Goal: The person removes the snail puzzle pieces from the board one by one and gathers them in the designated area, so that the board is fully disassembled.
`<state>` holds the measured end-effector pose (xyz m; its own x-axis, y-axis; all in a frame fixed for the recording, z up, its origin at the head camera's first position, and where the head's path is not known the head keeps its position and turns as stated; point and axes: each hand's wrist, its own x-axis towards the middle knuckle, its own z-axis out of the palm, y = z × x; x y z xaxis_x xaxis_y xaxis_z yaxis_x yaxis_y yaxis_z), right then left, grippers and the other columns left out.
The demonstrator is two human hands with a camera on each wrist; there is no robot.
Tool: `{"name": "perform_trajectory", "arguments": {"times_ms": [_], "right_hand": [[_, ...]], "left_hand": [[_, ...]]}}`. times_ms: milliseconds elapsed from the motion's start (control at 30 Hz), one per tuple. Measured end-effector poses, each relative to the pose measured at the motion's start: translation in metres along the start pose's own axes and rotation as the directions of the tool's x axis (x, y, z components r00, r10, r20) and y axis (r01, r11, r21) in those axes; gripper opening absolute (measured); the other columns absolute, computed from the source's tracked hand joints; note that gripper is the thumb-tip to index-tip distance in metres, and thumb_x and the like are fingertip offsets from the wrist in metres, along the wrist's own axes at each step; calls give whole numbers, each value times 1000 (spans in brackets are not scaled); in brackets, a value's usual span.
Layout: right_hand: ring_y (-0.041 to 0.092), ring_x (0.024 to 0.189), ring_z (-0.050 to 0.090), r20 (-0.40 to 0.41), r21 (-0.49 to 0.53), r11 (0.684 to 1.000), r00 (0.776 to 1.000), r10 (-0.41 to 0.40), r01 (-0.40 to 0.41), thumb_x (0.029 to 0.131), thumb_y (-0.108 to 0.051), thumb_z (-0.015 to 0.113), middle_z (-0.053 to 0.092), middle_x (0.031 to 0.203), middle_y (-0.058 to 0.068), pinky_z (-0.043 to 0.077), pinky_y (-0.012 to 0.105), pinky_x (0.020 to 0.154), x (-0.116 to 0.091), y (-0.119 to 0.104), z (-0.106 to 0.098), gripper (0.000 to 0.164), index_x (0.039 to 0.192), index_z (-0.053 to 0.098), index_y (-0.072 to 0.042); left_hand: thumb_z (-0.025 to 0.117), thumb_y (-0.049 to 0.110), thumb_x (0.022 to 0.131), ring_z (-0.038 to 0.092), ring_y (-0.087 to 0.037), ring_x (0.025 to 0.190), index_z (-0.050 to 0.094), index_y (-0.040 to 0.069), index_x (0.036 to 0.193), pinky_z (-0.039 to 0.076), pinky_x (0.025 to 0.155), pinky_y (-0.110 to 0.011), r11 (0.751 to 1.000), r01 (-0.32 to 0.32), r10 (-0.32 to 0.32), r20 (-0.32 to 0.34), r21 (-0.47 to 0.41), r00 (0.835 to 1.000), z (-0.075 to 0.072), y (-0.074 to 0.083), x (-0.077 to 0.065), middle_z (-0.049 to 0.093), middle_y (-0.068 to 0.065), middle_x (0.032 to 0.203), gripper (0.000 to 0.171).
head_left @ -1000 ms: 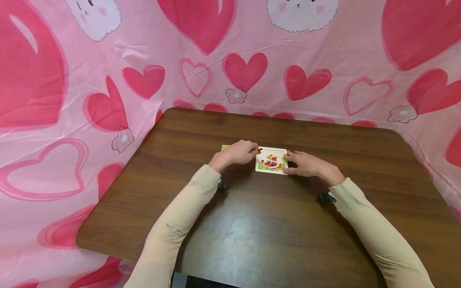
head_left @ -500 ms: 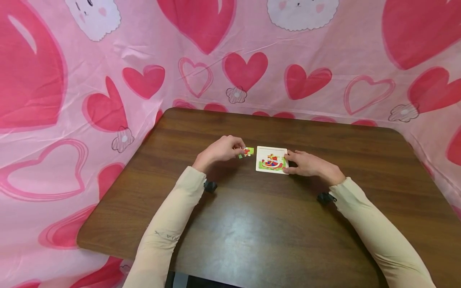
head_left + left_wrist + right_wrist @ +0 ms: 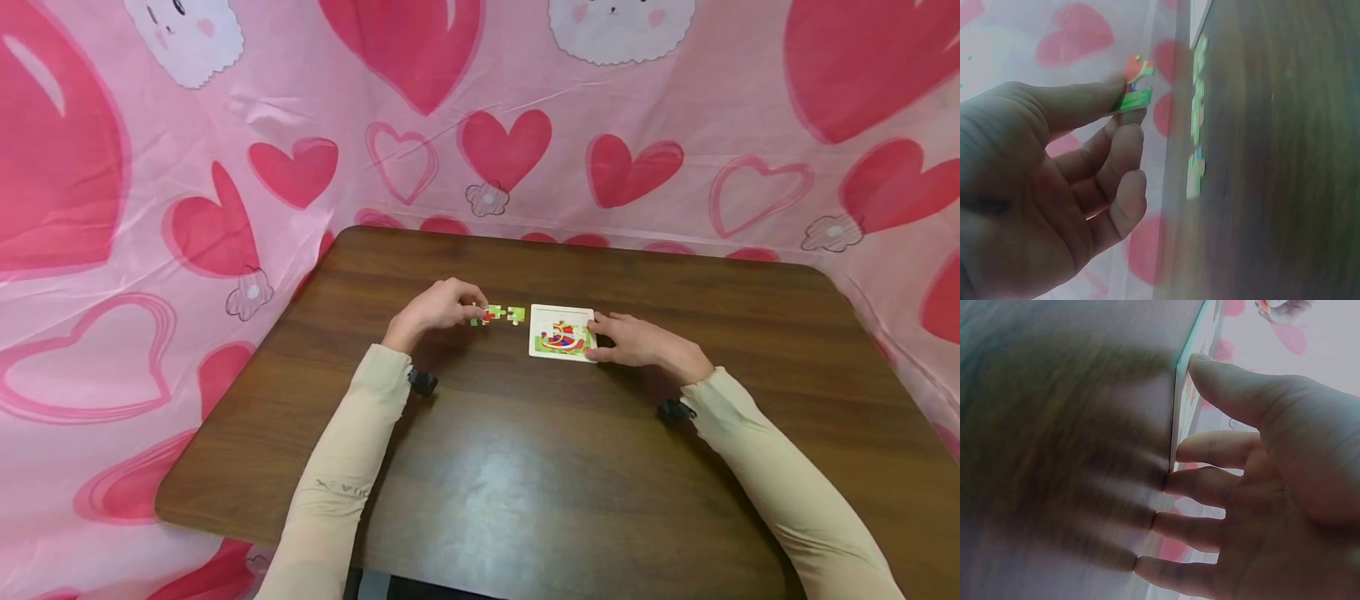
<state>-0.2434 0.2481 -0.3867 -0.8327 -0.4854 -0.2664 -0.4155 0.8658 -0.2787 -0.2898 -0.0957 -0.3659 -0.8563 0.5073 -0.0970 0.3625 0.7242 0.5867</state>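
My left hand [image 3: 442, 307] pinches a small jigsaw piece [image 3: 1140, 99], orange-red and green, between thumb and index finger. In the left wrist view the piece is raised off the table, and the other fingers curl loosely below it. Beneath and beside this hand lie several loose green jigsaw pieces [image 3: 516, 315] in a row. To their right is a white-framed puzzle tray [image 3: 547, 315], its lower part filled with a colourful picture. My right hand [image 3: 637, 342] rests at the tray's right edge, thumb on the rim [image 3: 1179, 400], fingers extended with tips on the table.
The brown wooden table [image 3: 480, 467] has rounded corners. A pink cloth printed with hearts [image 3: 504, 150] hangs behind it and at its sides. Part of a dark object [image 3: 375, 585] shows below the table's near edge.
My left hand has moved left from the tray's upper left corner, over the loose pieces, with a jigsaw piece at its fingertips. My right hand has stayed at the tray.
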Motion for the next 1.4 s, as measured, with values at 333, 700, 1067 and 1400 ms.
{"name": "perform_trajectory", "arguments": {"times_ms": [333,700,1067,1400], "right_hand": [[55,141,24,15,6,1000,1000,10,-10,95,-41,61,26,156,29,25,64,112,1,0,0,69,147,41,0],[54,141,25,16,3,1000,1000,14,-14,95,-41,62,27,156,29,25,64,112,2,1,0,69,147,41,-1],[54,141,25,14,14,1000,1000,14,-14,94,-42,62,27,156,29,25,64,112,1,-1,0,69,146,42,-1],[56,139,26,7,9,1000,1000,-2,2,94,-40,62,29,154,30,26,65,111,-1,-2,-2,68,145,43,1]], "left_hand": [[70,27,91,61,-19,76,73,18,97,48,69,-30,994,91,-90,32,-53,995,-6,-23,0,68,-2,81,12],[70,27,91,53,-17,70,72,16,91,45,63,-28,984,141,-133,78,-110,988,-1,-34,3,61,-1,77,11],[70,27,91,50,-16,70,71,15,96,42,62,-28,989,125,-121,53,-76,991,2,-39,3,62,0,82,13],[62,33,96,52,-21,89,68,14,108,44,80,-36,988,154,-153,21,-25,988,-5,-26,-2,67,-4,103,24]]}}
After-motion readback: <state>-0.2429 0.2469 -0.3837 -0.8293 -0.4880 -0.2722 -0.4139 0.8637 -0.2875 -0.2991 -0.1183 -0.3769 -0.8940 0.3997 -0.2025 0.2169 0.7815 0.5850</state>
